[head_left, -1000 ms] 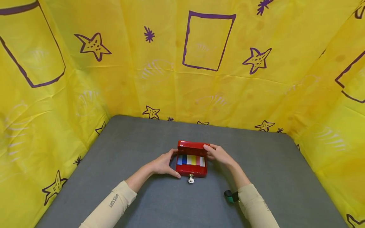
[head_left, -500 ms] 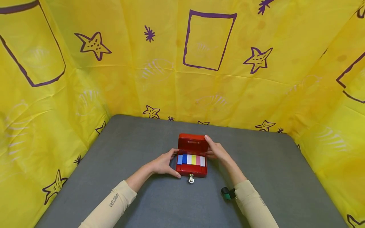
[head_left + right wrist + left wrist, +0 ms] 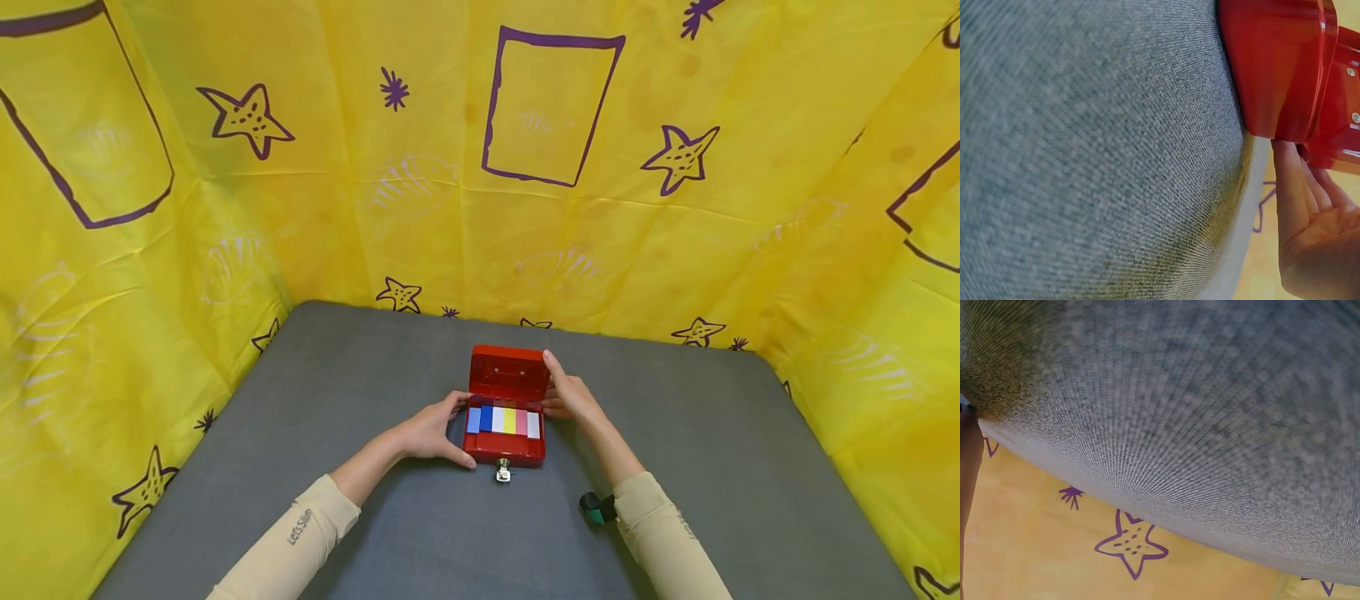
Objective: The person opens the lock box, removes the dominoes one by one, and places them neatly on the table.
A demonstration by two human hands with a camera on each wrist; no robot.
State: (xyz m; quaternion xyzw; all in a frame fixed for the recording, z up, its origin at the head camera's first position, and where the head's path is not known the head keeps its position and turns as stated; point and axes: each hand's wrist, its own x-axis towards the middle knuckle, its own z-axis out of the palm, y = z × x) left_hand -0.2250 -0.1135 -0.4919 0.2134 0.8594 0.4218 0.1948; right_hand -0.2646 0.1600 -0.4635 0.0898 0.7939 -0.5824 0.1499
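A small red cash box sits on the grey table, its lid tilted up and back. Inside, several coloured blocks lie side by side: blues, whites, yellow and pink. From the front lock juts a silver key. My left hand grips the box's left side, thumb at the front corner and fingers at the back. At the lid's right edge rests the thumb of my right hand. In the right wrist view its fingers reach nearly straight to the box's corner.
A grey cloth-like tabletop spreads around the box. Yellow curtains with purple starfish drawings enclose its back and sides. A black and green band sits at my right sleeve. Mostly tabletop fills the left wrist view.
The lid has swung up and back from half raised, showing more of its inside. My right thumb has risen with it. My left hand and the box's base have stayed put.
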